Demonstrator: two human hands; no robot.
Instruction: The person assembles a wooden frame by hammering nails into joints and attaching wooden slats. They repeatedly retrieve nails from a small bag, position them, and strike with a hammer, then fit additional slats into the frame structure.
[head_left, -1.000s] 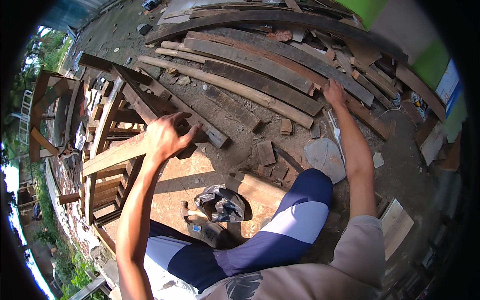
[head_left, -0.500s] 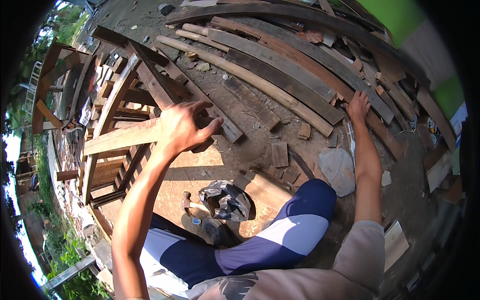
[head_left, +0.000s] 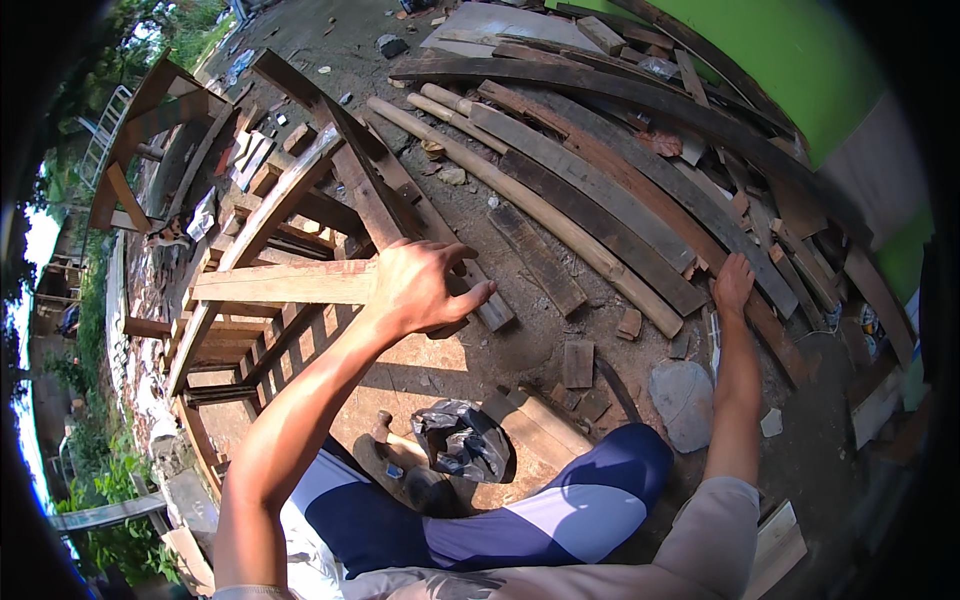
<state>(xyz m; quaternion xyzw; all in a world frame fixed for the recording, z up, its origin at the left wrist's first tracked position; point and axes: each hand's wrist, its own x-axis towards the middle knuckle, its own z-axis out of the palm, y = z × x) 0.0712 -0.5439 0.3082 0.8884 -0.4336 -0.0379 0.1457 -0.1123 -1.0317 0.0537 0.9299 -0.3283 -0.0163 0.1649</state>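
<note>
A slatted wooden frame (head_left: 255, 235) stands tilted on the ground at my left. My left hand (head_left: 415, 285) grips its near upper corner, where a pale board (head_left: 285, 283) meets a darker one, with the thumb stretched out to the right. Part of the grip is hidden behind the back of the hand. Over at the right, my right hand (head_left: 733, 288) holds the edge of a long reddish-brown plank (head_left: 650, 190) lying in a pile of timber. Its fingers are bent over the wood, and their undersides are out of sight.
A hammer (head_left: 400, 438) and a black plastic bag (head_left: 462, 440) lie by my legs. A flat grey stone (head_left: 682, 405) sits near my right forearm. Round poles (head_left: 540, 215) and long boards curve across the far side, before a green wall (head_left: 850, 80). Another wooden frame (head_left: 130, 150) stands farther left.
My view has shifted slightly, so most things appear a little lower and farther right. Both hands keep their places on the wood, and the frame and the plank show no clear movement.
</note>
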